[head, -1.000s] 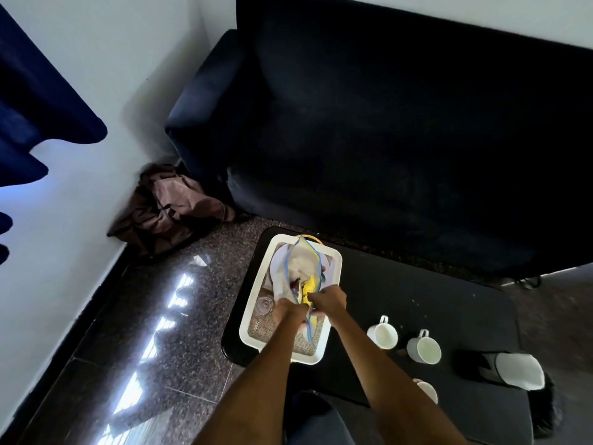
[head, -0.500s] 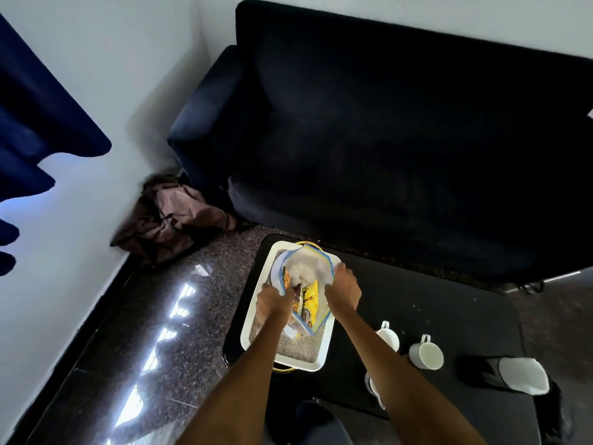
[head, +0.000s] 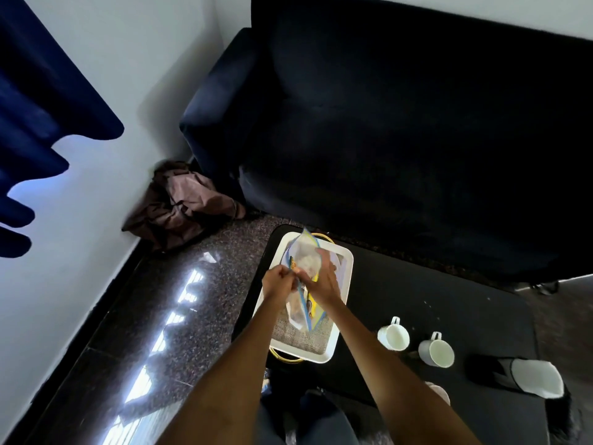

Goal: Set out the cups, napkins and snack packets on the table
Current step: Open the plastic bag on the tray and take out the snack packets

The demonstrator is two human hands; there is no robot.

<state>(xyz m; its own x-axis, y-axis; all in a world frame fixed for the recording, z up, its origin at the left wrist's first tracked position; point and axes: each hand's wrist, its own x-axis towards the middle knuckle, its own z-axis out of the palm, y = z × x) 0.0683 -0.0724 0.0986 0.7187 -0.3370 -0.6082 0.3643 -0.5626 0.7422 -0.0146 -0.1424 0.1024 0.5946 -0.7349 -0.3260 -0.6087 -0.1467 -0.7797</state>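
Tray on table's left end w/ bag over it, two cups to its right, sofa behind table.
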